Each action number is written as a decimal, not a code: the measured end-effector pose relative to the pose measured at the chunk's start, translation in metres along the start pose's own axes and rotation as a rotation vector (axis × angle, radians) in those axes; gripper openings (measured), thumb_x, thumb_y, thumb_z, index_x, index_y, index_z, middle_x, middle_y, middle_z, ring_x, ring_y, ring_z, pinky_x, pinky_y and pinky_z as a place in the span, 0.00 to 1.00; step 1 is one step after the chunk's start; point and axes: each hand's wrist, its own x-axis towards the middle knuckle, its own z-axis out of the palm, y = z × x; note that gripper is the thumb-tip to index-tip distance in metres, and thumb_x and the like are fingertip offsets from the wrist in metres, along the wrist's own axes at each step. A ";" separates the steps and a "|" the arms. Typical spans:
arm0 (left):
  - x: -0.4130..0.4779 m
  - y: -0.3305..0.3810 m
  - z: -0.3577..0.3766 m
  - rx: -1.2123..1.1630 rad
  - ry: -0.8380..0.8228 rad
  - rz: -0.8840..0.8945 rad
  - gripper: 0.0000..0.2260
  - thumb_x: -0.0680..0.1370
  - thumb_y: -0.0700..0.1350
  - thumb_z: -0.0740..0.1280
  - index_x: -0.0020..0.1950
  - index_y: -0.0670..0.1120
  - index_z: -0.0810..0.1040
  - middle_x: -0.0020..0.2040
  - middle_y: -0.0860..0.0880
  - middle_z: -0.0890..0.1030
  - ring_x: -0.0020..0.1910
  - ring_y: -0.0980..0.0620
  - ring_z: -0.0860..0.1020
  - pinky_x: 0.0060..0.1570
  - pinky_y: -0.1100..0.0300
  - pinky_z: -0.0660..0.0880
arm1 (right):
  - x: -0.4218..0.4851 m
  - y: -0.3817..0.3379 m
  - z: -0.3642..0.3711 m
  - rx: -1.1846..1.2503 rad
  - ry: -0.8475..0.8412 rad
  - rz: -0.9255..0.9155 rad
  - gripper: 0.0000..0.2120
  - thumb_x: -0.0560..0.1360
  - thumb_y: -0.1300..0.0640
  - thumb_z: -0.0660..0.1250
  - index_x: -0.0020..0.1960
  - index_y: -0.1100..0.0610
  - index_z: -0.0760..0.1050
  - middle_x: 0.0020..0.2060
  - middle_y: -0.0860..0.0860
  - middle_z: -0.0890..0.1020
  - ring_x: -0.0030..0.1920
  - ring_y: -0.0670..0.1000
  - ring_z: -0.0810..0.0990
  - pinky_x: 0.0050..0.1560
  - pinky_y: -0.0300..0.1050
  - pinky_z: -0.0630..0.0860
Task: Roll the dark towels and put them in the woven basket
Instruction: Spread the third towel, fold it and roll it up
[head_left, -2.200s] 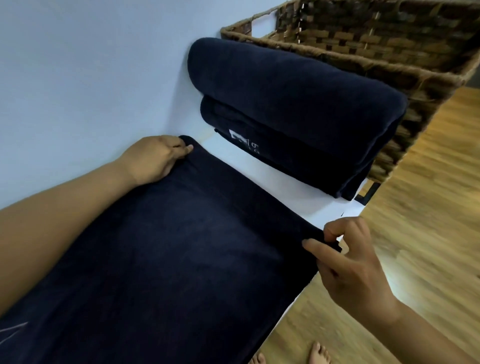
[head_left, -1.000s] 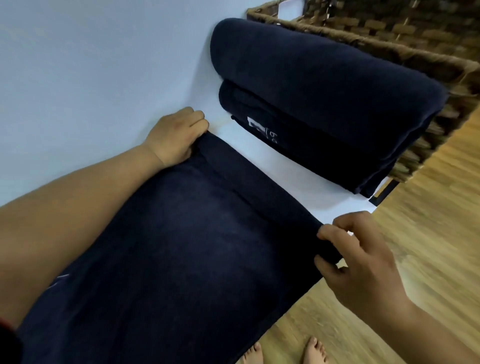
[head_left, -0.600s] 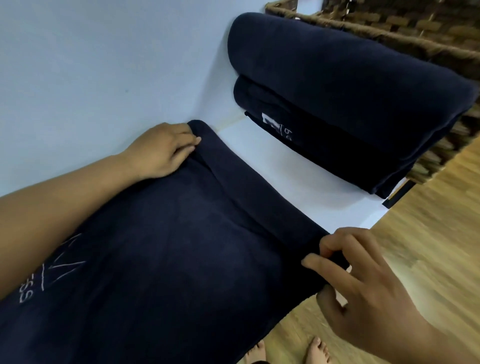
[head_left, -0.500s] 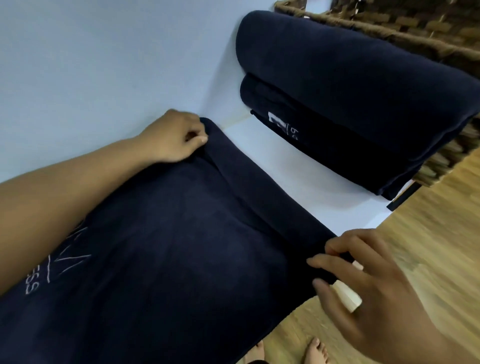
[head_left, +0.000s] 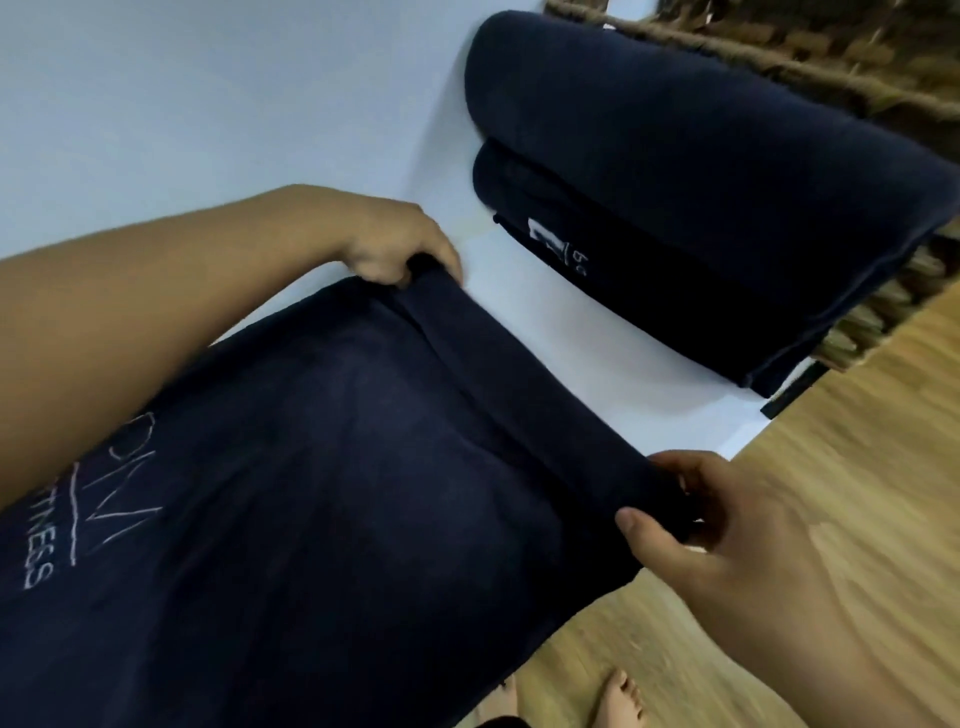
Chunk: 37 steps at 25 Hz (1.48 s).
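1. Since half a second ago, the roll at the far edge of your spread towel (head_left: 337, 493) has gained a turn; most of the cloth lies flat and unrolled on the white table (head_left: 597, 338)
2. Your folded stack (head_left: 701, 171) of dark towels sits beyond it, against the woven basket (head_left: 779, 57), not rolled; the basket's inside is barely in view. Judged: task at an early stage
3. Your right hand (head_left: 727, 530) pinches the roll's floor-side end between thumb and curled fingers
4. Your left hand (head_left: 400, 244) curls its fingers over the wall-side end, gripping it
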 end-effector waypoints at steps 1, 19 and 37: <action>-0.001 0.000 0.000 0.047 -0.022 0.026 0.27 0.72 0.32 0.67 0.65 0.57 0.76 0.62 0.54 0.77 0.60 0.51 0.74 0.63 0.53 0.71 | -0.002 -0.005 0.002 -0.003 -0.014 -0.004 0.14 0.63 0.45 0.74 0.48 0.41 0.77 0.40 0.37 0.82 0.40 0.41 0.82 0.36 0.31 0.75; 0.016 0.007 0.066 0.117 1.004 0.166 0.21 0.80 0.38 0.47 0.53 0.34 0.79 0.49 0.37 0.81 0.48 0.36 0.79 0.51 0.45 0.76 | 0.034 0.030 -0.005 -0.530 0.433 -0.624 0.14 0.64 0.69 0.72 0.49 0.62 0.78 0.43 0.54 0.71 0.40 0.56 0.72 0.35 0.42 0.67; -0.041 0.003 0.013 0.120 0.419 -0.069 0.12 0.68 0.44 0.77 0.48 0.47 0.80 0.51 0.51 0.75 0.46 0.48 0.74 0.40 0.58 0.66 | 0.013 0.002 -0.002 -0.181 0.038 -0.515 0.18 0.71 0.55 0.75 0.57 0.40 0.75 0.55 0.35 0.79 0.59 0.39 0.78 0.55 0.29 0.72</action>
